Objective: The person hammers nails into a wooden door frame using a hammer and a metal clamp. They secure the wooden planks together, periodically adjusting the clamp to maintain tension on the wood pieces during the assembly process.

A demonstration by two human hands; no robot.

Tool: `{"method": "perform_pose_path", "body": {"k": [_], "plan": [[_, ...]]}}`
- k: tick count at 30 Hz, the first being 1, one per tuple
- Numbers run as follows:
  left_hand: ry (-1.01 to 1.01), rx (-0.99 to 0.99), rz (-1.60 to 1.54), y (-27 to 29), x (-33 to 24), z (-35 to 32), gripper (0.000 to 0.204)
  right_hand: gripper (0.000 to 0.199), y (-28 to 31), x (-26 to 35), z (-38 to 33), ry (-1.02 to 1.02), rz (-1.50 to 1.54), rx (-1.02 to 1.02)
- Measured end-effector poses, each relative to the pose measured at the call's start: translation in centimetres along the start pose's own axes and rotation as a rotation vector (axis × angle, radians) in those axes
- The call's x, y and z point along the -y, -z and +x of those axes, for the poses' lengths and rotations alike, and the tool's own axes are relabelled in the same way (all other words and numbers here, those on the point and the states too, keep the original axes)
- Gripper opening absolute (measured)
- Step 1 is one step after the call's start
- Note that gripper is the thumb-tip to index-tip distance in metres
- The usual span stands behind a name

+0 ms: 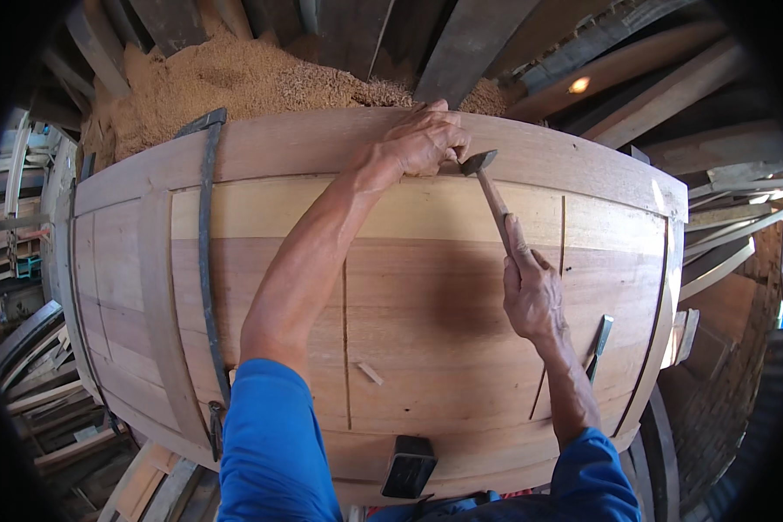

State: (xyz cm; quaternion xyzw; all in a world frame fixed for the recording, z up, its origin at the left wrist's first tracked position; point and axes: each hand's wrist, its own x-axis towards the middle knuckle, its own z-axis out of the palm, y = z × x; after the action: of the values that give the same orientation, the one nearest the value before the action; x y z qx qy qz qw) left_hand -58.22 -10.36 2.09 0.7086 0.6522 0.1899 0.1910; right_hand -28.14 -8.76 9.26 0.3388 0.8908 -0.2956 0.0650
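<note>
A large wooden panelled door (444, 365) lies flat in front of me. My right hand (535, 296) is wrapped around the wooden handle of a hammer (492, 196). The hammer's dark metal head is close beside the fingers of my left hand, over the door's far rail. There my left hand (422, 141) is closed, its fingers bent together against the rail; what they pinch, if anything, is too small to make out. A chisel (600, 344) rests on the door near my right forearm. Between my arms lies a small wood offcut (370, 373).
A long dark bar clamp (207, 261) crosses the door left of my left arm. Near me sits a black box-like object (409, 467). Sawdust (235, 78) is heaped beyond the far edge. Planks (478, 43) lean behind it, and stacked timber (52, 400) stands at left.
</note>
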Motion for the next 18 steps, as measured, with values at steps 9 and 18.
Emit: {"method": "perform_pose_path", "body": {"k": [9, 18], "plan": [[-0.007, -0.062, 0.007, -1.0, 0.6, 0.1, 0.008, 0.061, -1.0, -1.3, -0.3, 0.146, 0.005, -0.183], [0.007, -0.018, 0.022, -0.7, 0.3, -0.3, 0.007, 0.056, -3.1, -3.0, -1.0, 0.239, 0.222, -0.304]]}}
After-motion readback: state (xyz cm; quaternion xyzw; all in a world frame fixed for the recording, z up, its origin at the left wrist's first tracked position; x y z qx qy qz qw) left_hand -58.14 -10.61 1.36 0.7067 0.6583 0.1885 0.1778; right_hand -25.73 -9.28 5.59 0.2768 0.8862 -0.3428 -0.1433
